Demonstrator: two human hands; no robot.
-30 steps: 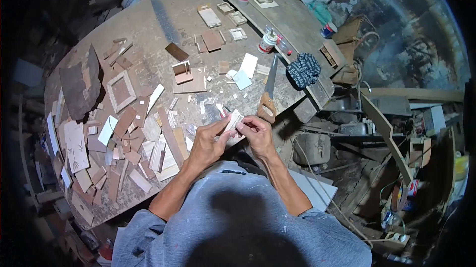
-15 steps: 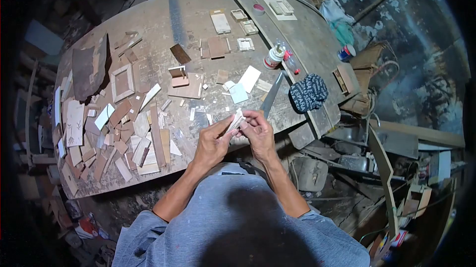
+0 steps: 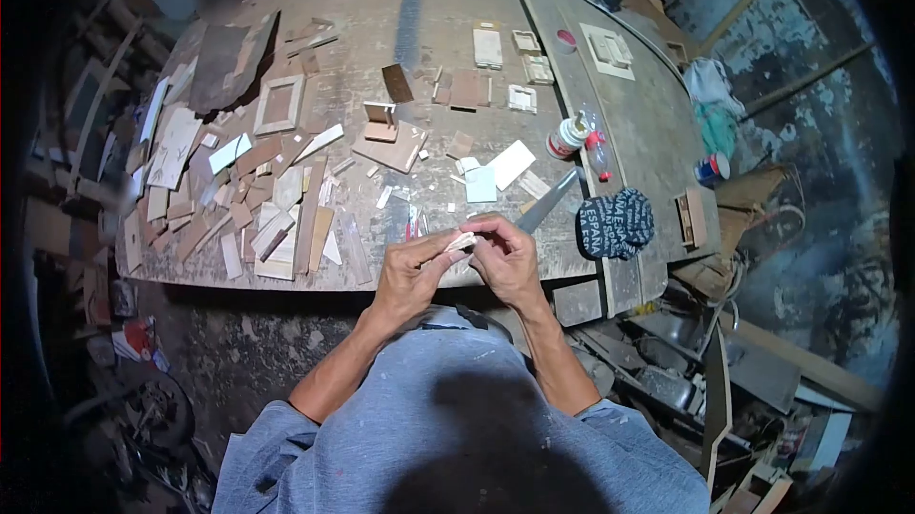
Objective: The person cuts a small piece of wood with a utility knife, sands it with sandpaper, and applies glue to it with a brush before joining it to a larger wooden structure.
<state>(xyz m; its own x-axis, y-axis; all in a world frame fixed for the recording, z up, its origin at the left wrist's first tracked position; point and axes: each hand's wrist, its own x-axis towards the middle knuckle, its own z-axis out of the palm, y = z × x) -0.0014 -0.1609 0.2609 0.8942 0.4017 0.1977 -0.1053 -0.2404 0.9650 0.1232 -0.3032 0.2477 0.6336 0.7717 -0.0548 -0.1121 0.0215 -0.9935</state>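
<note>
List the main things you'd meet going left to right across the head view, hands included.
Dark ragged sheet, wooden frame, left hand, small pale piece, right hand, white bottle, dark lettered cloth item, can.

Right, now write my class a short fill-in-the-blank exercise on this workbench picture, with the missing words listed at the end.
1. Counting the left hand and the right hand, the small pale piece is held by ____ hands.
2. The white lettering on the dark cloth item includes the country name ____.
3. In the picture, the saw blade lies to the ____ of that cloth item.
4. The rectangular frame on the table is made of ____.

Missing words: two; España; left; wood.
</note>
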